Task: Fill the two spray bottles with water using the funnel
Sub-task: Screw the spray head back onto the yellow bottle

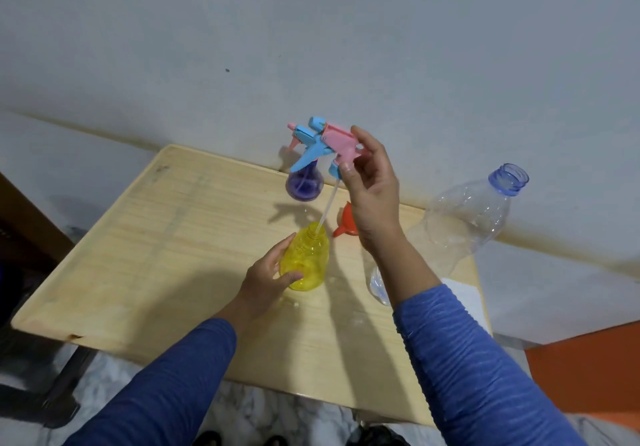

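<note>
A yellow spray bottle stands open-necked on the wooden table, and my left hand grips its left side. My right hand holds a pink and blue spray head above it. The head's thin dip tube slants down into the yellow bottle's neck. Behind stands a purple spray bottle with its own blue and pink spray head on. The orange funnel lies on the table, partly hidden by my right wrist.
A large clear plastic bottle with an open blue neck stands at the right, partly behind my right forearm. A white cloth lies at the table's right edge. The wall runs right behind the table. An orange surface sits lower right.
</note>
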The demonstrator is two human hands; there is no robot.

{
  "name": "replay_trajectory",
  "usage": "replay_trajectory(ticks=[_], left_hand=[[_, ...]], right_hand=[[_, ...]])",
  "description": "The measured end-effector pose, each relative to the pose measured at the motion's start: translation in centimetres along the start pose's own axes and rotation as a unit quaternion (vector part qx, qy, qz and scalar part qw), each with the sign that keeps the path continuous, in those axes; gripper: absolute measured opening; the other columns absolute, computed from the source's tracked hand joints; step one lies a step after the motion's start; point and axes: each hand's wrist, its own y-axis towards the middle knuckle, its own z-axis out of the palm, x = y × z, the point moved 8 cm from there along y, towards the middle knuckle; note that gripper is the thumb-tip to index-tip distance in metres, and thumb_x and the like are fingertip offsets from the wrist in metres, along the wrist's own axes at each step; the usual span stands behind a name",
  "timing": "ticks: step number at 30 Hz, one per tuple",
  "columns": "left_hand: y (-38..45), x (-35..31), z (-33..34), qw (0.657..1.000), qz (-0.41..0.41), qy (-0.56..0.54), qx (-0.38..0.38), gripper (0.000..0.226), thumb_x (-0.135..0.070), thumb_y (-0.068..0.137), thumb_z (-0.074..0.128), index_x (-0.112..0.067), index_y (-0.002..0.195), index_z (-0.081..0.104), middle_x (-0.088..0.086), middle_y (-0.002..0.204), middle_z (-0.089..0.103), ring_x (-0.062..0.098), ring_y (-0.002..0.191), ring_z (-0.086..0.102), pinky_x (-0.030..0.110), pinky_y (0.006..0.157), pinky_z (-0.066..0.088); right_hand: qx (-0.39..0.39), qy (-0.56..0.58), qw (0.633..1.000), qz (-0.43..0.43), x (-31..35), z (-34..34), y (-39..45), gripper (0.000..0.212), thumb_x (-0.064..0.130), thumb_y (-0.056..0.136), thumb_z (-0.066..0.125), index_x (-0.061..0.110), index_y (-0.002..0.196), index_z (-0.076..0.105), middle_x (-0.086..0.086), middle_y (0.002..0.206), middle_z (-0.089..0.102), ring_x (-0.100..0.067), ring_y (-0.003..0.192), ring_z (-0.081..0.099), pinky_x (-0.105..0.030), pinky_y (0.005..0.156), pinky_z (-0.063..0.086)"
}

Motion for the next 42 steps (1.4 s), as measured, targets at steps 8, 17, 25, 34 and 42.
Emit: replay_trajectory(ticks=[8,17,25,34,42], left_hand=[[-0.2,-0.1,0.2,0.999,0.009,-0.025,-0.018,0.064,-0.039,0.063,0.072,-0.060,0.118,0.047,-0.028,0.122,0.057,-0.001,0.118,0.053,0.029,0.103,0.041],[-0.4,0.2,0.3,0.999,0.026,-0.018,-0.028,0.066,-0.030,0.071,0.070,-0.055,0.126,0.043,-0.025,0.128,0.054,-0.004,0.121,0.050,0.022,0.101,0.040],[-0.5,0.4,0.2,0.999,0.035,-0.004,-0.039,0.068,-0.035,0.072,0.070,-0.050,0.132,0.041,-0.019,0.132,0.054,-0.001,0.122,0.050,0.032,0.105,0.041],[-0.3,0.3,0.2,0.998,0.035,0.007,-0.041,0.068,-0.035,0.073,0.070,-0.052,0.132,0.040,-0.020,0.132,0.054,0.000,0.121,0.051,0.036,0.105,0.042],[-0.5,0.2,0.3,0.998,0.031,-0.007,-0.049,0.066,-0.033,0.072,0.070,-0.055,0.128,0.043,-0.022,0.128,0.055,-0.004,0.119,0.051,0.029,0.104,0.042]], right_hand=[[0.037,-0.028,0.997,0.055,-5.3,1.1,-5.7,0.052,-0.001,0.085,0.063,0.037,0.118,0.050,-0.009,0.121,0.056,-0.015,0.101,0.058,-0.017,0.079,0.049],[0.122,-0.088,0.988,0.026,-5.5,1.6,-4.8,0.056,0.002,0.088,0.061,0.025,0.135,0.044,-0.005,0.131,0.056,-0.012,0.108,0.059,-0.019,0.087,0.049],[0.142,-0.116,0.983,0.012,-6.8,1.7,-5.8,0.059,0.010,0.090,0.060,0.037,0.137,0.037,0.003,0.138,0.051,-0.017,0.122,0.054,-0.036,0.101,0.047],[0.137,-0.121,0.983,-0.008,-6.6,1.9,-5.5,0.065,0.003,0.086,0.064,0.025,0.140,0.037,0.013,0.127,0.051,-0.012,0.117,0.054,-0.031,0.097,0.049],[0.191,-0.155,0.969,-0.013,-6.2,1.4,-5.3,0.060,0.013,0.091,0.059,0.037,0.138,0.032,0.016,0.133,0.050,-0.012,0.124,0.051,-0.028,0.100,0.047]])
